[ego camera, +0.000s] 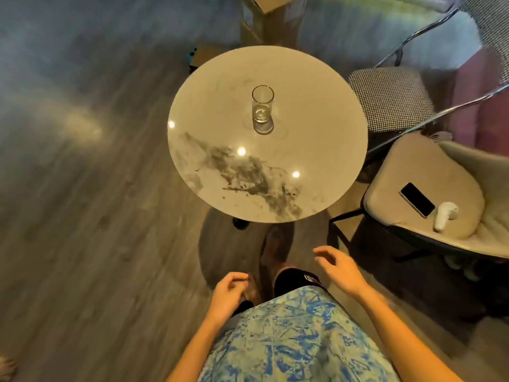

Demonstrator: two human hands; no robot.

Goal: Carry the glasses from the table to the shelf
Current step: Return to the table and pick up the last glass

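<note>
One clear tall glass (262, 107) stands upright on the round marble table (316, 128), a little beyond the table's middle. Both hands hang low in front of my body, short of the table's near edge. My left hand (227, 295) is loosely curled and holds nothing. My right hand (340, 268) has its fingers spread and is empty too. No shelf is in view.
A beige chair (407, 216) at the right carries a phone (417, 199) and a white earbud case (444, 216). A houndstooth stool (391, 97) stands beyond it. A cardboard box (264, 20) sits behind the table. Wooden floor (82, 216) spreads to the left.
</note>
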